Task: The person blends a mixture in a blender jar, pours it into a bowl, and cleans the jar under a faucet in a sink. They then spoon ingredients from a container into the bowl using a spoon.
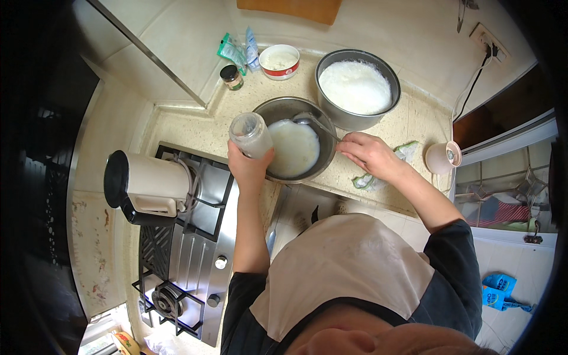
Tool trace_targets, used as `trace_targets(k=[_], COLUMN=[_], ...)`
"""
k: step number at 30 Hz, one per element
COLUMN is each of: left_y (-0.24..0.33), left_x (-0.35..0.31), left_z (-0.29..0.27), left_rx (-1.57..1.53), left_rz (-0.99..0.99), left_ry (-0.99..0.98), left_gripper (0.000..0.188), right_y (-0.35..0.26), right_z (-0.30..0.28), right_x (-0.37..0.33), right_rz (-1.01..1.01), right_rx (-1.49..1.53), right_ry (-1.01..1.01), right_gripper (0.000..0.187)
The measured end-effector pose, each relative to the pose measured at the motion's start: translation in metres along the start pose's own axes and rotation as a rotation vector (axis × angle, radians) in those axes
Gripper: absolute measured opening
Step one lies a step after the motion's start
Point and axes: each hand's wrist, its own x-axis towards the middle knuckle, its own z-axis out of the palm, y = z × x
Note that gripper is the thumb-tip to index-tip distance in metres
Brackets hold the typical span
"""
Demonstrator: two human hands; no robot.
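Note:
My left hand [249,164] is wrapped round a clear, wide-mouthed jar [253,139], tilted above the left rim of a metal bowl [283,107]. Something whitish shows inside the jar. In the bowl lies a pale, milky liquid [294,151]. Pinched in my right hand [370,154] is the handle of a metal spoon [322,125], whose head rests at the far side of the liquid. Behind and to the right of the bowl stands a grey pot [350,121] holding a white, frothy-looking mass [356,86].
A red-and-white tub [280,74], a dark-lidded jar [232,78] and two packets [234,53] stand at the back. Right of the bowl are a crumpled cloth [378,177] and a pinkish cup-shaped device [441,158]. Leftward, a kettle [157,180] sits on the gas stove [195,260].

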Motion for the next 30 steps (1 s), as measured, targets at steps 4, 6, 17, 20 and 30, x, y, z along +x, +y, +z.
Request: trace_targets(k=[4,6,17,20,30], left_y=[0.019,0.023,0.015,0.007,-0.003], left_x=[-0.001,-0.002,-0.004,-0.005,-0.025], left_z=[0.001,0.003,0.007,0.004,0.002], left_rx=[-0.051,-0.016,-0.029,-0.022,0.034], left_rz=[0.035,0.053,0.101,0.116,0.099], left_ry=[0.003,0.01,0.039,0.025,-0.034], left_gripper=[0.07,0.069,0.064,0.062,0.065], right_y=[0.016,0.022,0.042,0.036,0.013], right_z=[0.008,0.011,0.023,0.015,-0.044], right_x=[-0.008,-0.014,-0.028,-0.019,0.03], right_rz=[0.041,0.062,0.861,0.932,0.714], right_rx=[0.013,0.042,0.958,0.989,0.847], right_ry=[-0.029,-0.011,0.4,0.388,0.391], right_gripper=[0.019,0.018,0.029,0.031,0.03])
